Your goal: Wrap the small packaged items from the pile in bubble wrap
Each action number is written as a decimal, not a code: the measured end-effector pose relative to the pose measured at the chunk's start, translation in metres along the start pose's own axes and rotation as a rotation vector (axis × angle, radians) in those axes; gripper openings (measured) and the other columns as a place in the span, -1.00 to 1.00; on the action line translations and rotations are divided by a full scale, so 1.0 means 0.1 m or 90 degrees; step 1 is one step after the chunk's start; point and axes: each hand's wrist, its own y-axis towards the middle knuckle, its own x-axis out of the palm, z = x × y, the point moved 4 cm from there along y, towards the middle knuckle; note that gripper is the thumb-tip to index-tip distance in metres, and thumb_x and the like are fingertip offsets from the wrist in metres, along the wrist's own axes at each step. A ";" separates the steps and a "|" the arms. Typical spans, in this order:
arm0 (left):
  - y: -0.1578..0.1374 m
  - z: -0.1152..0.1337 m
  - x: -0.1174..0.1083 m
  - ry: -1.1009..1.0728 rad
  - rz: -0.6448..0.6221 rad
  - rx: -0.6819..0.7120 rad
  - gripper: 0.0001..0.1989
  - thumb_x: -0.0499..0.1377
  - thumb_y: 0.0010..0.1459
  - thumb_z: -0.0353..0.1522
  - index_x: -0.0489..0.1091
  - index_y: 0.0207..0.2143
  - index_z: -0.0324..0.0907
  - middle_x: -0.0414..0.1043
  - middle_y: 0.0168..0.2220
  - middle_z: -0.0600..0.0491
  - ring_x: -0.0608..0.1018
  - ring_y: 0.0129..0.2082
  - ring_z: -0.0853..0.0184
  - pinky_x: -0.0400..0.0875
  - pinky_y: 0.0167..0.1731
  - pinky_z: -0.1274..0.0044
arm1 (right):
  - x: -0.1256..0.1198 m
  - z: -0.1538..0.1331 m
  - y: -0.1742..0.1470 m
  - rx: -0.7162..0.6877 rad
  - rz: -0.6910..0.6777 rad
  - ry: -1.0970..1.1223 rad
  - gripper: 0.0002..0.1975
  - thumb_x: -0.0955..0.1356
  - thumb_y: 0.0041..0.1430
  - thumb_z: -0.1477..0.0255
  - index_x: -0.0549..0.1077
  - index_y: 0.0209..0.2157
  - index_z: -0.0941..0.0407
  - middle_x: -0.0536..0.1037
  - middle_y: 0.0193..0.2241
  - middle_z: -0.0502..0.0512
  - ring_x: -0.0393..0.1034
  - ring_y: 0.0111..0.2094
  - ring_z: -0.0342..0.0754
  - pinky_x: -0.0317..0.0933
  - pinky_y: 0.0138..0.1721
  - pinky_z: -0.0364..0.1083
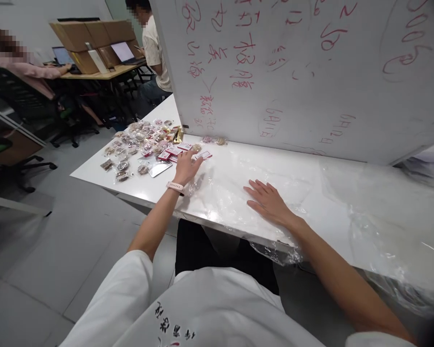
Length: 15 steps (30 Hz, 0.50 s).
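My left hand [187, 166], with a pink band at its wrist, is over the near side of several red-and-white packets [173, 152]. Its fingers are spread and partly cover them; whether they touch the packets I cannot tell. Left of it lies a heap of small, clear-wrapped round pieces [139, 137], with gold packets [179, 136] at its far edge. A silvery flat object [160, 168] rests beside the heap. My right hand [269, 200] lies flat, fingers apart, on a thin clear plastic sheet [311, 185] and holds nothing.
A whiteboard [296, 62] with red writing stands along the back of the white table [137, 190]. Crumpled plastic [278, 253] hangs over the front edge. Two people sit at a desk [112, 72] with laptops and cardboard boxes. An office chair [29, 101] is at left.
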 end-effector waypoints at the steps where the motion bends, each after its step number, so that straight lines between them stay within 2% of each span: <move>1: 0.04 -0.06 -0.02 -0.020 -0.031 0.007 -0.64 0.16 0.21 -0.19 0.46 -0.03 -0.20 0.45 0.04 -0.16 0.32 0.13 0.01 0.14 0.15 0.26 | 0.05 0.04 -0.01 -0.008 -0.002 -0.002 -0.44 0.08 0.38 0.01 0.09 0.34 -0.22 0.02 0.40 -0.09 -0.13 0.41 0.10 -0.11 0.37 0.26; 3: 0.08 -0.19 -0.06 -0.067 -0.085 0.007 -0.64 0.20 0.17 -0.14 0.49 -0.09 -0.17 0.49 -0.03 -0.13 0.37 0.08 0.02 0.19 0.10 0.31 | 0.06 0.09 -0.04 -0.025 0.000 0.003 -0.45 0.10 0.37 0.00 0.10 0.33 -0.26 0.01 0.40 -0.13 -0.13 0.41 0.10 -0.10 0.37 0.27; 6: 0.07 -0.34 -0.10 -0.145 -0.159 0.018 -0.73 0.20 0.17 -0.15 0.53 -0.24 -0.15 0.53 -0.21 -0.07 0.47 -0.12 0.13 0.27 0.00 0.39 | 0.01 0.10 -0.08 -0.048 -0.001 0.027 -0.46 0.13 0.35 -0.01 0.17 0.30 -0.26 0.05 0.38 -0.13 -0.08 0.40 0.13 -0.08 0.36 0.29; 8: 0.06 -0.39 -0.12 -0.155 -0.199 0.033 -0.76 0.17 0.19 -0.20 0.53 -0.22 -0.14 0.53 -0.20 -0.07 0.50 -0.16 0.16 0.30 -0.04 0.41 | -0.02 0.10 -0.08 -0.050 0.005 0.048 -0.46 0.15 0.34 -0.01 0.19 0.29 -0.26 0.07 0.37 -0.14 -0.06 0.39 0.15 -0.07 0.35 0.30; 10: 0.08 -0.39 -0.11 -0.081 -0.219 0.044 -0.72 0.21 0.13 -0.28 0.51 -0.10 -0.11 0.52 -0.12 -0.09 0.49 -0.11 0.11 0.31 -0.04 0.38 | -0.02 0.11 -0.08 -0.043 0.008 0.065 -0.47 0.16 0.33 -0.02 0.19 0.29 -0.28 0.08 0.37 -0.16 -0.05 0.39 0.15 -0.07 0.35 0.31; 12: 0.14 -0.34 -0.06 0.039 -0.232 0.060 -0.58 0.27 0.01 -0.39 0.47 -0.02 -0.09 0.50 -0.06 -0.11 0.46 -0.03 0.03 0.30 -0.01 0.32 | -0.02 0.11 -0.08 -0.036 0.008 0.075 -0.47 0.17 0.33 -0.02 0.19 0.28 -0.29 0.08 0.37 -0.17 -0.06 0.39 0.14 -0.08 0.35 0.32; 15: 0.29 -0.22 0.07 0.169 -0.250 0.062 -0.58 0.27 -0.04 -0.50 0.47 -0.08 -0.09 0.48 -0.10 -0.12 0.45 -0.02 -0.02 0.30 -0.03 0.29 | -0.02 0.11 -0.08 -0.031 0.005 0.081 -0.48 0.15 0.34 -0.01 0.19 0.28 -0.27 0.07 0.38 -0.16 -0.08 0.40 0.12 -0.10 0.36 0.30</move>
